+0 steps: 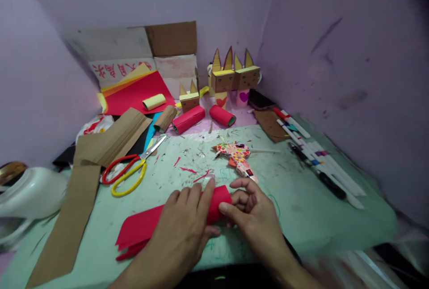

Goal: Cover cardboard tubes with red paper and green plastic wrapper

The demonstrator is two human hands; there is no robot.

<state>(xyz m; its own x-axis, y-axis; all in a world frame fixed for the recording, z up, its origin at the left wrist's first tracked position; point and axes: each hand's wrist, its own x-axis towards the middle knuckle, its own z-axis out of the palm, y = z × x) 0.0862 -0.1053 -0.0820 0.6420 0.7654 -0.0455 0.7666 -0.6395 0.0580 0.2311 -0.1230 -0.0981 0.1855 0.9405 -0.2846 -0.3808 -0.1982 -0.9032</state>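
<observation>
A sheet of red paper (pixel 139 231), rolled into a loose tube, lies slantwise near the table's front edge. My left hand (pixel 184 222) lies over its middle, fingers wrapped across the top and thumb at the near side. At the tube's right end, my right hand (pixel 251 213) pinches the rim with thumb and curled fingers. Just beyond my right hand rests a glue gun (pixel 236 155) with a floral pattern. Scissors (pixel 134 166) with one red and one yellow handle lie to the left, blades apart.
Bent cardboard strips (pixel 78 208) and a white pitcher (pixel 33 190) stand left. Behind are red tubes (pixel 189 120), a brown tube (pixel 165 118), coloured paper (pixel 134 94) and cardboard figures with pointed ears (pixel 224 81). Markers (pixel 321 168) line the right. Red scraps (pixel 188 170) litter the middle.
</observation>
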